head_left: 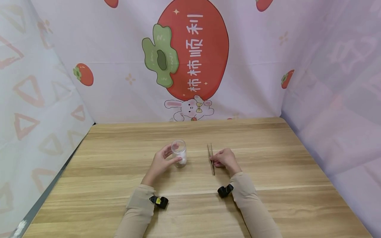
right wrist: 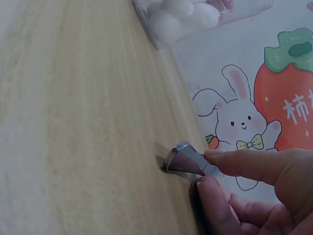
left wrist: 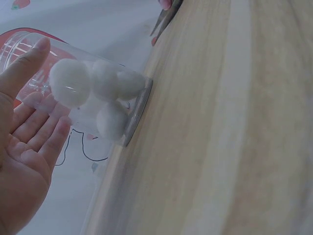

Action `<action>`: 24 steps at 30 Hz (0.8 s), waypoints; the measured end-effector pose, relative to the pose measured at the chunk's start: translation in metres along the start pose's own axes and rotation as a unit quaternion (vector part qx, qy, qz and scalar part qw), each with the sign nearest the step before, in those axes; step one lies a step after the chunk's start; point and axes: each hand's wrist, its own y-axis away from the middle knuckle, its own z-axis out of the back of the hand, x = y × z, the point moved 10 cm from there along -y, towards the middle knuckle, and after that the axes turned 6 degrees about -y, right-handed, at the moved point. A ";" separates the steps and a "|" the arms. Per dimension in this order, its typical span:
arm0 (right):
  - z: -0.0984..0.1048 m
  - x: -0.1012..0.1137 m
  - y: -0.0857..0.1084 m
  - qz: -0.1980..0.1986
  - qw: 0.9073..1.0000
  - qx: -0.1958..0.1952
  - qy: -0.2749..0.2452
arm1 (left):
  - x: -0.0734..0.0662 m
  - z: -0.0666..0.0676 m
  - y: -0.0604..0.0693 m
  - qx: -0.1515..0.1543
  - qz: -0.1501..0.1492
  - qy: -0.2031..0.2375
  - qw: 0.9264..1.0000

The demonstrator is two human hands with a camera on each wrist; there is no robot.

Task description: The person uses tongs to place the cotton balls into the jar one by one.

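A clear, lidless jar (head_left: 179, 147) stands upright on the wooden table, with several white cotton balls (left wrist: 71, 83) in its lower part. My left hand (head_left: 160, 162) holds the jar from its left side, thumb on the near side and fingers round the far side. To the right of the jar are metal tweezers (head_left: 213, 169), their two tips apart and pointing toward the table's far edge. The thumb and index finger of my right hand (head_left: 225, 159) pinch the tweezers along their length. In the right wrist view the joined end of the tweezers (right wrist: 185, 157) shows close to the tabletop.
The wood-grain table (head_left: 190, 215) reaches back to a printed cloth (head_left: 119, 99) with persimmons and a rabbit. More cloth hangs at the left and right sides. A small black camera (head_left: 225, 190) sits at the right wrist, another black camera (head_left: 159, 201) at the left.
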 end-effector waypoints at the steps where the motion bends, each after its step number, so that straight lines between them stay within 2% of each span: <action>1: 0.000 0.001 0.000 0.001 1.000 -0.002 0.004 | 0.000 0.000 0.000 0.000 0.001 0.002 1.000; 12: 0.005 0.002 0.002 -0.014 0.999 -0.002 0.029 | -0.003 0.000 0.000 0.001 -0.009 0.005 1.000; 24: 0.003 -0.002 -0.001 -0.015 1.000 0.014 0.001 | -0.004 0.000 0.001 0.001 -0.011 0.004 1.000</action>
